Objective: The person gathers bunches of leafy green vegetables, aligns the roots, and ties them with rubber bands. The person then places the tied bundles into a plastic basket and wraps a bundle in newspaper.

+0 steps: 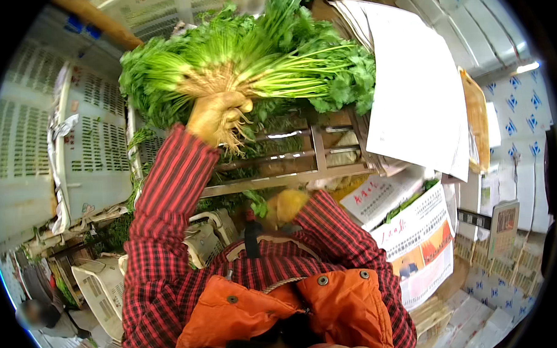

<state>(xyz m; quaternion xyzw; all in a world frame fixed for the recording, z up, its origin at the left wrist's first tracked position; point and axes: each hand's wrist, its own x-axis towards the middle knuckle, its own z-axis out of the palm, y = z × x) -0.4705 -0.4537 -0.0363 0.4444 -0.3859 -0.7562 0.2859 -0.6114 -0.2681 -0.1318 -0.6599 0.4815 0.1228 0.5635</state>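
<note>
My left hand (219, 114), in what looks like a yellowish glove, grips the pale roots of a leafy bunch of coriander (228, 60). Loose root ends hang below the fist, while the stems fan out above a brown slatted metal rack (319, 149). More coriander (344, 77) lies just right of that bunch, with stems pointing left. Close to my body, my right hand (291, 205) is blurred and partly curled, below the rack's near edge. A small leafy sprig (257, 203) shows beside it; whether the fingers hold it I cannot tell.
Large white paper sheets (411, 86) lie stacked at the right of the rack. Printed newspapers (417, 247) sit below them. White perforated plastic crates (95, 134) stand at left, another crate (101, 290) lower down. A person (41, 311) is at the far lower left.
</note>
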